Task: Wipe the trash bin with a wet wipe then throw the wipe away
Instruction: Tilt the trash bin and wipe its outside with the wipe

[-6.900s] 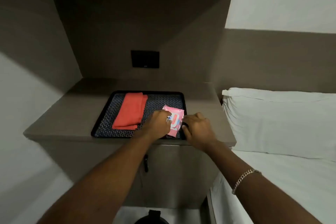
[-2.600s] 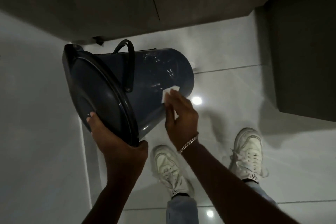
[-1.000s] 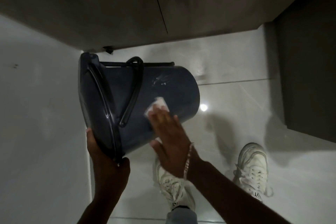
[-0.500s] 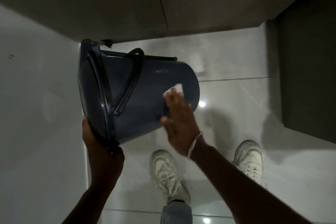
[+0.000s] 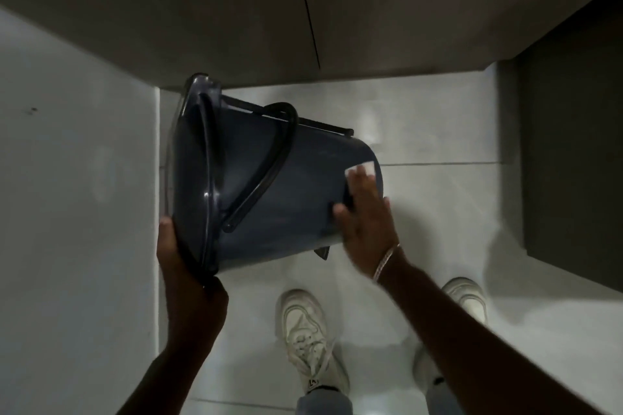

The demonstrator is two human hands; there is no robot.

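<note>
A dark blue trash bin (image 5: 296,189) with a black carry handle is held off the floor and tipped on its side, lid to the left and base to the right. My left hand (image 5: 188,280) grips the lid rim at the lower left. Flat on the bin's side near the base lies my right hand (image 5: 367,222), pressing a white wet wipe (image 5: 362,169) under the fingertips. Only the wipe's top edge shows past the fingers.
A grey cabinet front (image 5: 303,10) rises behind the bin. On the left is a white wall (image 5: 74,212), at the right a dark panel (image 5: 573,152). My two white shoes (image 5: 308,337) stand on the glossy tiled floor (image 5: 438,205) below.
The right hand has slid the wipe along the bin's side toward its base. The bin has turned a little in the left hand, its lid now nearly edge-on.
</note>
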